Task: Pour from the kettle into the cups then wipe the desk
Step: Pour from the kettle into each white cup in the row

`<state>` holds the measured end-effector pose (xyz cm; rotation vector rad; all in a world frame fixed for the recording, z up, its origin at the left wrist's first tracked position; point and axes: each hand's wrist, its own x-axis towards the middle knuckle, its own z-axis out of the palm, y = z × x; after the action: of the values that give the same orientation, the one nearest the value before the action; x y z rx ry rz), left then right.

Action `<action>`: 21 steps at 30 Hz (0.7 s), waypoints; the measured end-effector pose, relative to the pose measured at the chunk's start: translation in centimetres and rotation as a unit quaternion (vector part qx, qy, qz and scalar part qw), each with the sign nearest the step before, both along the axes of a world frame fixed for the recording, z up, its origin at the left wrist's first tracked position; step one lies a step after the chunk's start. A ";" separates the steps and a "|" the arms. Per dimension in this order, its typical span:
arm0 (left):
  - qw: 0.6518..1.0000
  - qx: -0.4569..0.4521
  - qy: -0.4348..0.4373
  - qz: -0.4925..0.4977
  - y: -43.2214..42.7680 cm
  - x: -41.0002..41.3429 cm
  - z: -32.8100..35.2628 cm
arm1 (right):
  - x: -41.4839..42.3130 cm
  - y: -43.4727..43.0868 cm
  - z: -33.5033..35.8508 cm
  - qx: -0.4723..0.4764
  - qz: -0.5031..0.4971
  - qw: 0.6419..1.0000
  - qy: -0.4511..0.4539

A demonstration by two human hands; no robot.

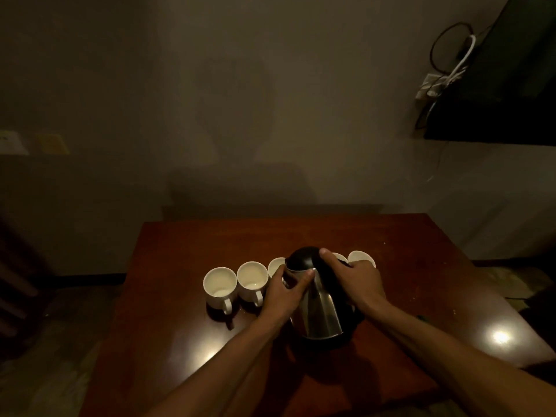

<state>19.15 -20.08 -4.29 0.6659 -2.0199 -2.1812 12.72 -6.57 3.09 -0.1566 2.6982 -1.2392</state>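
A steel kettle (319, 311) with a black lid stands in the middle of the reddish-brown desk (186, 341), tilted a little away from me. My left hand (284, 293) grips its upper body from the left, thumb across the steel. My right hand (358, 281) holds the black handle on the right, thumb resting on the lid. Several white cups stand in a row behind the kettle: one cup (219, 285) at the far left, a second cup (252, 279) beside it, a third (276, 266) partly hidden by my left hand, and a right-end cup (362, 258) behind my right hand.
The desk stands against a dim wall. A dark screen (505, 85) with cables and a wall socket (430, 85) hangs at the upper right. Bright light reflections lie on the desk at the right (501, 337) and near my left forearm.
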 end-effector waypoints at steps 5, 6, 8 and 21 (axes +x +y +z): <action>0.999 -0.012 0.029 -0.011 -0.5 1.3 0.6 | 1.9 0.2 0.1 -0.044 -0.018 0.999 0.003; 0.999 -0.012 0.035 -0.017 -0.7 1.7 0.8 | 2.4 0.0 -0.1 -0.051 -0.023 0.998 0.004; 0.998 -0.012 0.050 -0.025 -1.3 2.8 1.2 | 3.6 -0.5 -0.5 -0.075 -0.039 0.996 0.016; 0.990 -0.052 0.062 -0.118 -8.4 9.9 1.0 | 14.4 -6.1 -2.0 -0.118 -0.139 0.983 0.022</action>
<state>29.03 -28.48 -3.28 0.2842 -2.2258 -2.1563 27.07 -12.68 1.09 0.1744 2.6689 -1.6536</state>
